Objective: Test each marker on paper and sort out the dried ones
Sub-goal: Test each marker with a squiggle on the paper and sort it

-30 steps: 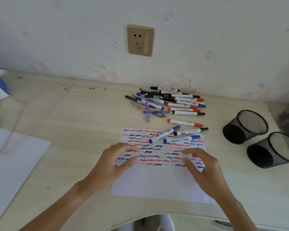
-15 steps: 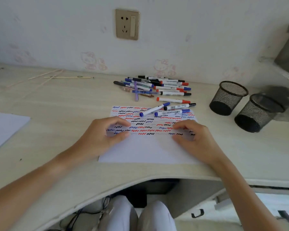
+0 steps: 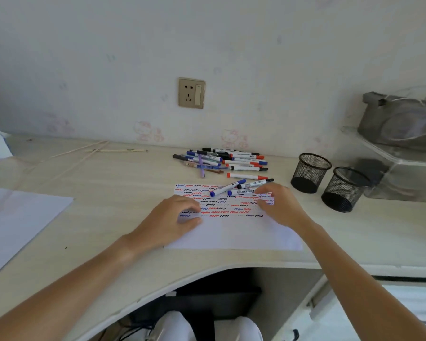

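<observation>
A white paper sheet (image 3: 231, 235) with rows of red, blue and black squiggles lies on the desk. My left hand (image 3: 172, 220) rests on its left side, fingers curled, holding nothing. My right hand (image 3: 278, 205) is on its upper right, fingertips at the right end of a blue-capped marker (image 3: 241, 192) that lies on the sheet. A second blue-capped marker (image 3: 225, 188) and a black-capped marker (image 3: 253, 183) lie beside it. A red-capped marker (image 3: 246, 176) lies just behind them. Further back is a pile of markers (image 3: 226, 159).
Two black mesh cups (image 3: 310, 172) (image 3: 343, 189) stand right of the sheet. Behind them sits a clear box (image 3: 403, 173) with a grey bag on top. Another white sheet (image 3: 17, 217) lies at the left, thin wooden sticks (image 3: 116, 150) at the back. The desk's front edge curves inward.
My right hand has slid up the sheet to the end of the blue-capped marker. The camera has tilted up and back. My left hand stays on the paper.
</observation>
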